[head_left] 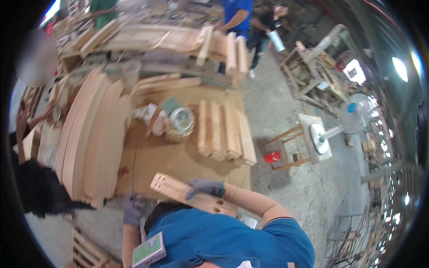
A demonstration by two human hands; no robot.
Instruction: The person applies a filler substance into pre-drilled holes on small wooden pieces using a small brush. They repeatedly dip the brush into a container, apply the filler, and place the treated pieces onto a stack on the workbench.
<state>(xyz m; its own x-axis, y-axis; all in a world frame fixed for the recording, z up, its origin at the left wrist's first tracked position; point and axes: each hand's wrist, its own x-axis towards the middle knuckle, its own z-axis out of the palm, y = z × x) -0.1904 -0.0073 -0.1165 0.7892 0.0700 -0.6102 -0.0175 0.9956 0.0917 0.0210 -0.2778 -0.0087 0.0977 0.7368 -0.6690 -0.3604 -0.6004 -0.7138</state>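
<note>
My right hand, in a grey glove, is closed over the upper edge of a wooden furniture part. The part is pale, with several drilled holes near its left end and larger round holes further right. It lies slanted close against my body, at the near edge of the brown-topped table. My left hand, also gloved in grey, hangs at the table's near edge, left of the part. Its fingers look curled; what they hold, if anything, I cannot make out.
Curved boards are stacked at the table's left. Several wooden legs lie at the right, near a glass jar and a cloth. A fan stands beyond on a stand. A person in black is at the left; others work further back.
</note>
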